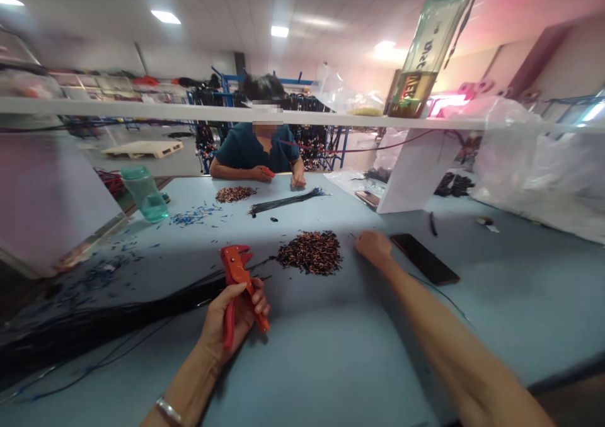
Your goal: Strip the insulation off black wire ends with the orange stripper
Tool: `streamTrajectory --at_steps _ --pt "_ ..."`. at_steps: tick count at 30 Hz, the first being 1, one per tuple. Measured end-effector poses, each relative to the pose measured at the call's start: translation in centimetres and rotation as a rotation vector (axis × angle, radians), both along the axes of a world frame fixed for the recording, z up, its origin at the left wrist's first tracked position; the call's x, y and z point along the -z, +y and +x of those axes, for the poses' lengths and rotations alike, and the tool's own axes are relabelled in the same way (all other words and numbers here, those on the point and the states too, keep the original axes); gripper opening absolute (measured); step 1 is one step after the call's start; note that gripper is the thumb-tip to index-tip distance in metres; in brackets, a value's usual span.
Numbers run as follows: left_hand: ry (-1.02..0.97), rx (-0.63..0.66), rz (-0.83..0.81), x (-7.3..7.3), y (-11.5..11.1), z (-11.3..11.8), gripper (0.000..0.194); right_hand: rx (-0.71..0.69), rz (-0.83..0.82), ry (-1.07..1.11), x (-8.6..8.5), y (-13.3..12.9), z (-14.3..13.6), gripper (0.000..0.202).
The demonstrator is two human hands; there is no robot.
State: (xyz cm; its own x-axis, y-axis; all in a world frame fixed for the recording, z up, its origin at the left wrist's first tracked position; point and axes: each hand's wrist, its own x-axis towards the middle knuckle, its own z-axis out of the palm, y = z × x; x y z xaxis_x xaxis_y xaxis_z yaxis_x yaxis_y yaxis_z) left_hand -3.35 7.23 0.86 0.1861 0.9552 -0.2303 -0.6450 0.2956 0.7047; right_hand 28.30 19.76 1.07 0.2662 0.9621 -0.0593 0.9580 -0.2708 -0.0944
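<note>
My left hand [222, 317] is wrapped round the handles of a red wire stripper [235, 264], its jaws pointing up and away from me. A bundle of long black wires [155, 313] lies behind and to the left of this hand. My right hand [373, 248] is closed low over the table, just right of a heap of short black pieces with copper ends [311, 252]. A thin tip sticks out at its fingers, and a thin black wire [442, 293] trails out on the other side of the forearm. Most of that grip is hidden.
A dark phone [425, 259] lies right of my right hand. Farther off are a wire bundle [286, 201], a copper heap [235, 194], blue scraps [193, 215] and a green bottle [145, 194]. A shelf [189, 109] crosses above; a co-worker [258, 150] sits opposite, holding a red tool.
</note>
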Motion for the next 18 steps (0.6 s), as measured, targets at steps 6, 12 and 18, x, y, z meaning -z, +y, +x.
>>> streamTrajectory --at_steps 6,12,18 --pt "-0.012 0.005 -0.001 0.1 0.1 0.0 0.021 -0.095 -0.041 -0.015 -0.3 -1.2 -0.2 0.030" --pt "-0.008 0.002 0.007 0.0 0.0 -0.1 0.019 -0.081 -0.072 -0.019 -0.4 -2.3 0.3 0.031" --pt "-0.005 0.007 0.012 0.0 0.1 0.0 0.017 -0.140 -0.071 0.009 -0.1 -4.0 -0.8 0.028"
